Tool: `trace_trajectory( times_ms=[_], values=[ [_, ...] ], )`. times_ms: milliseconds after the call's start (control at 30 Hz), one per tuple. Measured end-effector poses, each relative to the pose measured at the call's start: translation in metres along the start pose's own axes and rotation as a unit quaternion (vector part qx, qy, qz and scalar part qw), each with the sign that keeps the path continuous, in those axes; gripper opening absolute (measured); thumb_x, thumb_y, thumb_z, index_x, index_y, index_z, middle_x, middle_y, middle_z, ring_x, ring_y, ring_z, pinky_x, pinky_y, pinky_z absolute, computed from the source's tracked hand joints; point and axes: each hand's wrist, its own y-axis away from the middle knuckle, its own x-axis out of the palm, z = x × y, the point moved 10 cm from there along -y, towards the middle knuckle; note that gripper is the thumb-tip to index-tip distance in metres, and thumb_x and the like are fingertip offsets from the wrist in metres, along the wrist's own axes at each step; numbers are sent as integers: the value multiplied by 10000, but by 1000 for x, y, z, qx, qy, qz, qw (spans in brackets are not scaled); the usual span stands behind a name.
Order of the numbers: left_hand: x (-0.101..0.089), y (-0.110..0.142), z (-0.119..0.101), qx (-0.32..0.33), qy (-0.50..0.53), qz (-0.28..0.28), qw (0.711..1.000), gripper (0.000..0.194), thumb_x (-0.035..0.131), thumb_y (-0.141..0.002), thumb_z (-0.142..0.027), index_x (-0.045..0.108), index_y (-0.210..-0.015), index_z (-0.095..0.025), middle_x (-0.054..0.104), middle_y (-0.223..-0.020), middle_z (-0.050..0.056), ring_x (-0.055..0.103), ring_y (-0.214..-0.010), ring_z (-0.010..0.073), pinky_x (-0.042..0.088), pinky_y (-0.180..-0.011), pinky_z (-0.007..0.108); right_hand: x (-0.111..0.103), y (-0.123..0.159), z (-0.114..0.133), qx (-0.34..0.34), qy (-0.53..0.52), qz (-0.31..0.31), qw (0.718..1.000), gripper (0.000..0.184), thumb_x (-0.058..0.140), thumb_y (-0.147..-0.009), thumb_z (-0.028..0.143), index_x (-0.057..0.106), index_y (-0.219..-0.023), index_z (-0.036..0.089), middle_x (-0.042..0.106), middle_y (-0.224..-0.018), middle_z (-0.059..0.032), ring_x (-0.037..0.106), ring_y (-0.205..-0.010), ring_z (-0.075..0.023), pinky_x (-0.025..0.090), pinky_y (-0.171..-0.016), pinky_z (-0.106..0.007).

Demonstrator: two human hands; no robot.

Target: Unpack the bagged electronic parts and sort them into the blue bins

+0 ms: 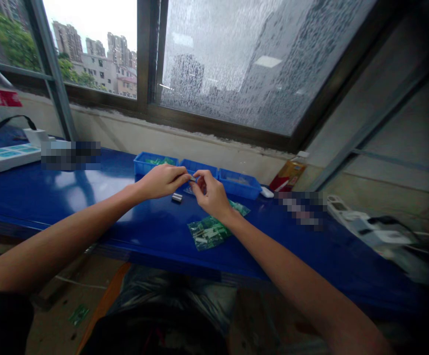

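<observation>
My left hand (pixel 164 181) and my right hand (pixel 211 195) meet above the blue table, fingertips pinched together at a small dark piece (pixel 192 179) too small to name. Both hands are closed, and the fingers partly cover the piece. Just below my left hand lie short silvery metal pieces (pixel 176 197) side by side. A green-tinted clear plastic bag (pixel 204 234) with pale, narrow parts inside lies partly under my right wrist. Some clear plastic (pixel 188 190) shows between the hands. Behind them stand a left blue bin (pixel 139 167) with green packets, a middle blue bin (pixel 189 164), and a right blue bin (pixel 241 190).
A white power strip (pixel 11 158) lies at the left, near a red-labelled bottle (pixel 2 93). A red and yellow package (pixel 289 175) and a small white object (pixel 267 192) sit right of the bins. Another power strip (pixel 366 222) is farther right. A window rises behind the table (pixel 144 231).
</observation>
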Motion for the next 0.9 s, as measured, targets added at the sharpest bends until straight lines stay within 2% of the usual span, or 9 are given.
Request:
trace_trajectory(
  times_ms=[133, 300, 400, 500, 567, 700, 833, 900],
  values=[
    [-1, 0, 0, -3, 9, -5, 1000, 368, 324, -920, -331, 590, -745, -147, 604, -630, 23, 558, -599, 124, 367, -572, 239, -1, 0, 1, -3, 7, 1, 1000, 170, 444, -890, 341, 513, -961, 204, 556, -693, 2, 519, -593, -126, 375, -571, -230],
    [-8, 2, -2, -8, 50, -30, 998, 287, 464, -871, -361, 558, -1051, -158, 620, -691, -4, 560, -600, 110, 367, -546, 208, -6, -2, 1, 1, 27, -13, 1000, 193, 390, -910, 335, 527, -907, 198, 593, -734, -23, 542, -631, -143, 378, -601, -246],
    [-9, 2, -4, -2, 41, -33, 999, 255, 461, -876, -339, 583, -1004, -156, 623, -689, 5, 567, -618, 114, 371, -565, 212, -4, -1, -1, 7, 23, -2, 1000, 220, 369, -917, 348, 525, -880, 197, 585, -715, -17, 538, -616, -137, 377, -595, -244],
    [-8, 2, -3, -5, 17, -31, 999, 271, 420, -895, -341, 611, -918, -149, 621, -669, 20, 566, -610, 125, 358, -565, 229, -2, -1, -2, 18, 13, 5, 1000, 211, 417, -897, 376, 508, -961, 197, 566, -688, 4, 522, -575, -127, 373, -566, -237],
    [-6, 1, -1, -10, 0, -19, 1000, 293, 400, -902, -342, 616, -868, -147, 625, -674, 32, 570, -617, 134, 353, -567, 239, -1, -1, -2, 17, 14, 7, 1000, 207, 447, -884, 368, 502, -989, 198, 556, -680, 11, 517, -568, -124, 372, -559, -234],
    [5, 0, 4, -22, -33, 33, 999, 337, 370, -910, -365, 616, -830, -149, 623, -667, 44, 573, -625, 147, 346, -567, 252, -2, -3, -4, 4, 32, 9, 999, 183, 438, -888, 343, 539, -914, 193, 575, -693, -7, 535, -610, -131, 381, -585, -235],
    [11, 0, 9, -38, -29, 70, 996, 329, 390, -895, -383, 633, -885, -161, 648, -713, 44, 581, -645, 147, 354, -584, 251, -13, -7, -26, 37, 69, -23, 997, 213, 452, -879, 356, 566, -904, 178, 604, -699, -19, 552, -618, -140, 379, -588, -239],
    [18, 2, 10, -37, -21, 110, 993, 295, 426, -874, -377, 642, -881, -175, 660, -732, 38, 581, -643, 143, 356, -585, 246, -20, -8, -43, 66, 105, -38, 992, 233, 462, -871, 374, 583, -899, 177, 613, -689, -20, 552, -601, -144, 366, -572, -242]
  ],
)
